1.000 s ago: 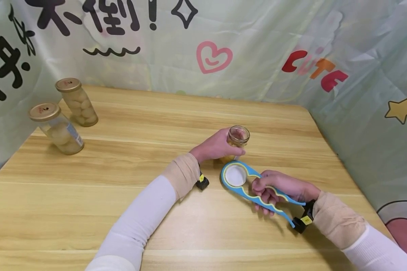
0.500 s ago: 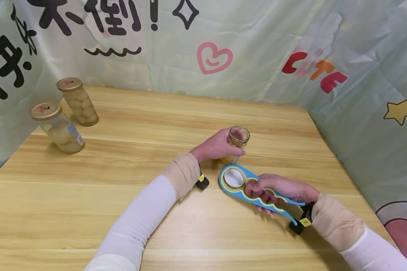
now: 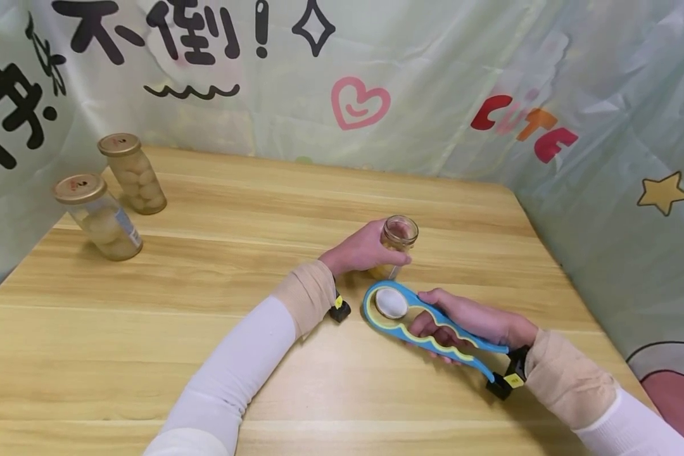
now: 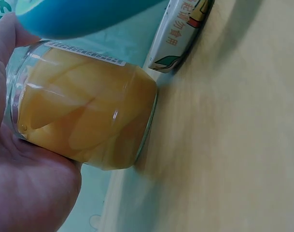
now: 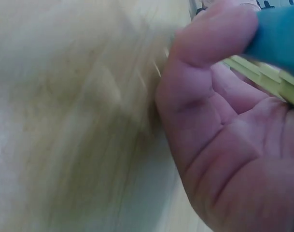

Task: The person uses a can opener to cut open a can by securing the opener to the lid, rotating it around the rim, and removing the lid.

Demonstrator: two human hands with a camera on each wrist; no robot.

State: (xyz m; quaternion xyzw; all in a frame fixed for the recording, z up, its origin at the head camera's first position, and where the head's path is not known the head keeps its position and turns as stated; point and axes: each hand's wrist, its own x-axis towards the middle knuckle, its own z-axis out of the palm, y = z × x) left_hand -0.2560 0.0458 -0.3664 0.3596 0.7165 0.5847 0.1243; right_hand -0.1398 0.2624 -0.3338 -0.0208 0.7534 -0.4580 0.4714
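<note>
My left hand (image 3: 370, 248) grips a lidless glass jar (image 3: 399, 234) from the side, its mouth upward. In the left wrist view the jar (image 4: 89, 106) holds pale orange fruit pieces in liquid. My right hand (image 3: 481, 316) holds a blue jar opener (image 3: 411, 299) with wavy yellow inner edges, just in front of the jar. A round lid (image 3: 391, 303) sits tilted in the opener's ring, white inside up. My right fingers curl beneath the opener, partly hidden, with the thumb along its upper arm. A white piece with coloured print (image 4: 178, 38) shows beside the jar in the left wrist view.
Two capped jars with gold lids, a nearer jar (image 3: 99, 218) and a farther jar (image 3: 133, 174), stand at the table's left. Printed cloth (image 3: 422, 82) walls the back and sides of the wooden table (image 3: 234, 196).
The jar opener has shifted slightly left and toward me, and its lid has tilted in the ring. My right thumb has moved onto the upper arm. My left hand still holds the jar.
</note>
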